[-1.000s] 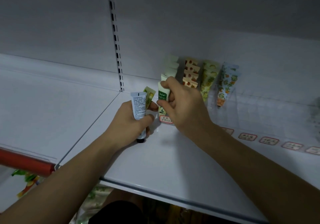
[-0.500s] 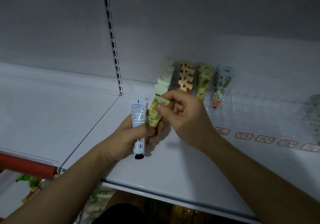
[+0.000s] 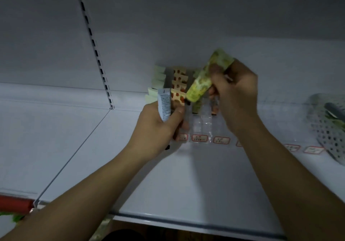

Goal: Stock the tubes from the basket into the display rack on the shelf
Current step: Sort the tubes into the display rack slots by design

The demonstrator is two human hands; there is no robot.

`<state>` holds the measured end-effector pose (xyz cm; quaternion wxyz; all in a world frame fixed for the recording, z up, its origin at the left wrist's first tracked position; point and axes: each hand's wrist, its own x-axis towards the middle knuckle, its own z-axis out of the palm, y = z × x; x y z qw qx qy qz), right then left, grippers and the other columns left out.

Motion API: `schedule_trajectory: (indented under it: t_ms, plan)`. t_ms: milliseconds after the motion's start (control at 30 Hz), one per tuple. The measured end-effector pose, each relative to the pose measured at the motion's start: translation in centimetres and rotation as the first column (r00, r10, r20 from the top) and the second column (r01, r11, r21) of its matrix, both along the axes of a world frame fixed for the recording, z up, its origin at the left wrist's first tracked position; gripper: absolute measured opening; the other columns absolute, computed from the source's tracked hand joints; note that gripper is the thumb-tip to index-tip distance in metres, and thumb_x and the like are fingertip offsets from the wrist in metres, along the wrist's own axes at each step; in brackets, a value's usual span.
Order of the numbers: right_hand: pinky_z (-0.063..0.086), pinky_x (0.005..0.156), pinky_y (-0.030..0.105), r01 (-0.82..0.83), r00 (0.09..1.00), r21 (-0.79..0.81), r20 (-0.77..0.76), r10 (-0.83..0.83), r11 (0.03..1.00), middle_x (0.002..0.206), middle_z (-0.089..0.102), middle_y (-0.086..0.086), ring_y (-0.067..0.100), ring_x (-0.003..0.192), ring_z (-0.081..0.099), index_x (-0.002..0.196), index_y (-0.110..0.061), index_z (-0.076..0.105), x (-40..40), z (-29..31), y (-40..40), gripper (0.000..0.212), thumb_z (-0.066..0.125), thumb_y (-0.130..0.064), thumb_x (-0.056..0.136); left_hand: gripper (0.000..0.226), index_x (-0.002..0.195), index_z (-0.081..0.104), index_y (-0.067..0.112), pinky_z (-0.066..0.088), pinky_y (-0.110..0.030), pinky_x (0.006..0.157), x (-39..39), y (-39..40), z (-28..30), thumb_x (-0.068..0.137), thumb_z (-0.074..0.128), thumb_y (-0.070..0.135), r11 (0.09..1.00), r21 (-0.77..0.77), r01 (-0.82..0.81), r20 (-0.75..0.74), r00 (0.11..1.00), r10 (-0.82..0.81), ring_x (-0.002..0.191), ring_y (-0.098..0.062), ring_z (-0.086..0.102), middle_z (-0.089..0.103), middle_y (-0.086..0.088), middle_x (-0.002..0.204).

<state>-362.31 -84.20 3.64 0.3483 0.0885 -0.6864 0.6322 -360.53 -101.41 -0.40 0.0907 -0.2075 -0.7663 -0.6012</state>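
My right hand (image 3: 235,93) grips a yellow-green patterned tube (image 3: 201,84), held tilted with its cap end down-left, just above the clear display rack (image 3: 202,123). My left hand (image 3: 158,127) grips a white tube (image 3: 164,104) with small print, upright, in front of the rack's left rows. The rack holds rows of pale green tubes (image 3: 158,80) and orange-patterned tubes (image 3: 179,86); the rows further right are mostly hidden behind the held tube and my right hand. The grey perforated basket (image 3: 324,127) stands at the right edge with tubes inside.
The white shelf (image 3: 186,181) has a raised front lip. Red-bordered price labels (image 3: 199,138) run along the rack's front. A slotted upright (image 3: 97,58) rises at the back left. A red rail (image 3: 13,203) shows at the lower left.
My right hand took the yellow-green tube from my left hand and lifted it up and right over the rack. My left hand keeps the white tube. The view shifted, showing the basket.
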Motion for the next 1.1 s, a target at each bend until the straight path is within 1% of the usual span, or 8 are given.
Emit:
schedule_trajectory:
  t_ms: [133, 200, 267, 467, 600, 767, 933, 1100]
  plan:
    - [0.056, 0.058, 0.044, 0.198, 0.98, 0.214, -0.076, -0.186, 0.957, 0.072, 0.068, 0.004, 0.024, 0.062, 0.066, 0.087, -0.011, 0.067, -1.0, -0.1, 3.5, 0.014, 0.064, -0.022, 0.094, 0.031, 0.071, 0.061, 0.014, 0.051, -0.035, 0.05, 0.0, 1.9, -2.1, 0.098, 0.056, 0.028, 0.948, -0.315, -0.04, -0.116, 0.993, 0.004, 0.052, -0.014, 0.062, 0.066, 0.0, 0.06]
    - [0.055, 0.062, 0.033, 0.254, 0.967, 0.347, -0.063, -0.248, 0.903, 0.068, 0.066, 0.001, 0.02, 0.064, 0.066, 0.083, -0.012, 0.068, -1.2, -0.7, 3.4, 0.017, 0.066, -0.026, 0.092, 0.028, 0.077, 0.063, 0.016, 0.047, -0.039, 0.057, 0.1, 2.5, -3.1, 0.094, 0.051, 0.034, 0.891, -0.447, -0.082, -0.253, 0.967, -0.038, 0.058, -0.012, 0.059, 0.064, 0.003, 0.064]
    - [0.044, 0.057, 0.014, 0.328, 0.943, 0.492, -0.117, -0.312, 0.807, 0.063, 0.063, -0.007, 0.012, 0.061, 0.061, 0.079, -0.014, 0.067, -1.1, -1.1, 2.6, 0.018, 0.069, -0.027, 0.09, 0.024, 0.086, 0.065, 0.018, 0.047, -0.037, 0.06, 0.3, 2.7, -3.7, 0.091, 0.05, 0.035, 0.91, -0.409, -0.061, -0.261, 0.964, -0.053, 0.061, -0.01, 0.058, 0.061, 0.008, 0.065]
    - [0.051, 0.065, 0.035, 0.363, 0.931, 0.587, -0.194, -0.31, 0.724, 0.055, 0.06, 0.002, 0.021, 0.051, 0.057, 0.072, -0.011, 0.063, -1.7, -2.7, 2.0, 0.025, 0.075, -0.028, 0.086, 0.017, 0.1, 0.07, 0.019, 0.045, -0.017, 0.052, -0.4, 2.2, -4.1, 0.099, 0.055, 0.026, 0.967, -0.246, -0.062, -0.072, 0.996, 0.045, 0.051, -0.003, 0.059, 0.061, 0.012, 0.054]
    - [0.052, 0.071, 0.038, 0.376, 0.925, 0.61, -0.201, -0.323, 0.697, 0.057, 0.061, 0.002, 0.025, 0.054, 0.059, 0.071, -0.013, 0.062, -1.7, -3.1, 1.8, 0.026, 0.078, -0.029, 0.084, 0.013, 0.103, 0.065, 0.012, 0.044, -0.02, 0.044, -0.4, 2.0, -4.0, 0.103, 0.052, 0.014, 0.992, -0.118, 0.054, 0.083, 0.996, -0.045, 0.039, -0.008, 0.052, 0.059, 0.005, 0.047]
    - [0.037, 0.063, 0.024, 0.347, 0.931, 0.636, -0.143, -0.336, 0.69, 0.058, 0.056, -0.003, 0.025, 0.057, 0.056, 0.066, -0.02, 0.051, -2.5, -3.5, 2.3, 0.035, 0.078, -0.033, 0.084, 0.012, 0.105, 0.063, 0.009, 0.045, -0.023, 0.046, -0.7, 1.8, -4.1, 0.102, 0.052, 0.012, 0.993, -0.071, 0.091, 0.109, 0.991, -0.083, 0.041, -0.014, 0.054, 0.06, -0.001, 0.049]
    - [0.052, 0.062, 0.035, 0.256, 0.951, 0.699, -0.058, -0.305, 0.668, 0.066, 0.061, 0.006, 0.029, 0.066, 0.06, 0.073, -0.017, 0.061, -3.3, -4.1, 2.0, 0.028, 0.074, -0.039, 0.086, 0.007, 0.102, 0.062, 0.012, 0.042, -0.024, 0.042, -0.8, 1.7, -4.1, 0.101, 0.055, 0.013, 0.991, -0.043, 0.125, 0.123, 0.985, -0.119, 0.04, -0.017, 0.054, 0.061, -0.009, 0.053]
    - [0.049, 0.06, 0.032, 0.178, 0.948, 0.8, 0.017, -0.318, 0.573, 0.058, 0.053, 0.0, 0.021, 0.059, 0.054, 0.066, -0.018, 0.054, -2.7, -3.4, 2.8, 0.04, 0.071, -0.047, 0.088, 0.01, 0.091, 0.059, 0.014, 0.04, -0.026, 0.049, -0.8, 1.5, -4.1, 0.091, 0.059, 0.024, 0.978, -0.083, 0.192, 0.072, 0.98, -0.186, 0.051, -0.011, 0.047, 0.053, 0.007, 0.061]
